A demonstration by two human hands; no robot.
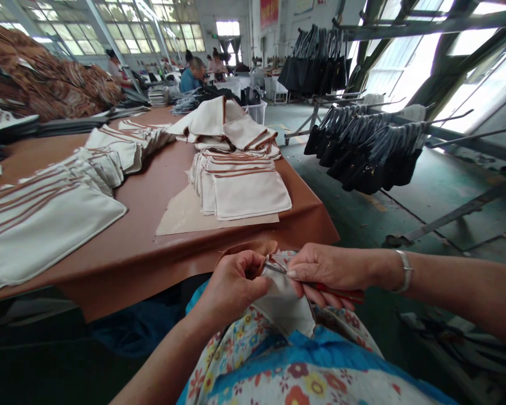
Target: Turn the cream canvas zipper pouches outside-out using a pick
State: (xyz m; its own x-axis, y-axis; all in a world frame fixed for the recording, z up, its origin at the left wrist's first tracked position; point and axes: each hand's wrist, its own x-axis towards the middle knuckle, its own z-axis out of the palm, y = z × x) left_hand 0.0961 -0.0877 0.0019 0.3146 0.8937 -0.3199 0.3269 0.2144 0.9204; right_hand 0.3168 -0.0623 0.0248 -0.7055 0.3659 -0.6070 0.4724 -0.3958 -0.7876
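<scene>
My left hand [236, 284] is closed on the edge of a white pouch piece [284, 306] with brown lining, held above my lap. My right hand [331, 269] grips a red-handled tool [349, 294]; its metal tip reaches the edge pinched by my left fingers. Whether the tool is a pair of scissors or pliers I cannot tell, as my fingers cover its middle. Beyond my hands, a stack of white pouch pieces [253, 194] with brown edges lies on a sheet of cardboard [181, 211]. Below, a floral apron [295, 377] covers my lap.
Brown sheeting [152, 247] covers the table and hangs over its front edge. More white pieces [67, 208] overlap in a row at left. A brown heap [46, 79] lies behind. Black bags [366, 152] hang on a rack at right. Several people sit farther back.
</scene>
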